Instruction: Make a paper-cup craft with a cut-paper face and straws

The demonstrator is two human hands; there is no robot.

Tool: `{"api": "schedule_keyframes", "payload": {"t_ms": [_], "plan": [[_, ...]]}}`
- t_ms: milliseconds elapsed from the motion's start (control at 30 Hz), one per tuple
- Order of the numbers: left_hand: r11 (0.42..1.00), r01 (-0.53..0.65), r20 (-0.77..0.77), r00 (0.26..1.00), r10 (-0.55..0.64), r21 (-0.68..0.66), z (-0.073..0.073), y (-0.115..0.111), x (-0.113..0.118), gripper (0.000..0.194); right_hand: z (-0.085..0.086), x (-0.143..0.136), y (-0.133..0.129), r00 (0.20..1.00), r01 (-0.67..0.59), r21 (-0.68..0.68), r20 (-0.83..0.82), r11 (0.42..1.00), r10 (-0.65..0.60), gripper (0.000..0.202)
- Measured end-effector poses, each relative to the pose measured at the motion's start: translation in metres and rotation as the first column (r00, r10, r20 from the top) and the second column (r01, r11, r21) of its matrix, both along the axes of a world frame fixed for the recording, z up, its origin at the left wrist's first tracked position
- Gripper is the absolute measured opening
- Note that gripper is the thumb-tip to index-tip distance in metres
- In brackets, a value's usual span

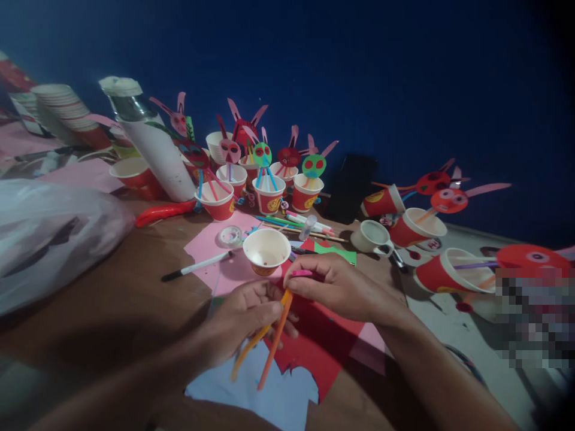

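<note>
My right hand (pixel 335 287) is closed in a pinch on the upper ends of two straws, a yellow-orange straw (pixel 251 347) and an orange straw (pixel 272 353), which meet at the top and spread apart downward. A small bright pink piece (pixel 302 273) sticks out along its fingers; its kind is unclear. My left hand (pixel 245 314) is closed too, its thumb pressed on the yellow-orange straw just below the right fingertips. Just beyond the hands stands a white-lined paper cup (pixel 266 246). Red paper (pixel 323 347) and cut pale blue paper (pixel 251 389) lie underneath.
Paper cups with bunny-faced straw figures (pixel 268 194) line the back, and more stand at right. A tape roll (pixel 230 236), marker (pixel 197 266), pens and a mug (pixel 372 237) lie around. A plastic bag (pixel 58 239) and white bottle (pixel 157 149) are at left.
</note>
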State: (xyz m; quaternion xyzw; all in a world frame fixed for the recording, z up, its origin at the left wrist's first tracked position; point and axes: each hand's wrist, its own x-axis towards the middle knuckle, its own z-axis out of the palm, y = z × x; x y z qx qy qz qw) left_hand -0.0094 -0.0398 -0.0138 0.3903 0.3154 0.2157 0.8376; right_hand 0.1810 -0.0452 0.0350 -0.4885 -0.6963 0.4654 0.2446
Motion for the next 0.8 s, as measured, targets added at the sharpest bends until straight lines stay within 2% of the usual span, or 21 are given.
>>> {"api": "schedule_keyframes", "payload": {"t_ms": [133, 333, 500, 800], "plan": [[0.999, -0.040, -0.040, 0.998, 0.041, 0.027, 0.0013, 0.0000, 0.0017, 0.022, -0.0008, -0.0019, -0.0007, 1.000, -0.004, 0.018, 0.018, 1.000, 0.004, 0.015], [0.992, -0.128, -0.017, 0.992, 0.128, -0.021, 0.0024, -0.0011, 0.0032, 0.025, -0.0040, -0.0023, -0.0001, 0.999, -0.019, 0.017, -0.050, 1.000, 0.020, 0.013], [0.993, -0.113, -0.007, 0.994, 0.112, -0.043, 0.0005, -0.0012, 0.0020, 0.027, -0.0075, -0.0019, 0.0011, 0.996, -0.026, 0.019, -0.081, 0.999, 0.028, 0.012], [0.997, -0.073, -0.098, 0.992, 0.076, 0.027, -0.0003, -0.0005, 0.0004, 0.027, -0.0086, -0.0011, 0.0013, 0.999, -0.020, 0.028, -0.028, 0.999, 0.021, 0.013]]}}
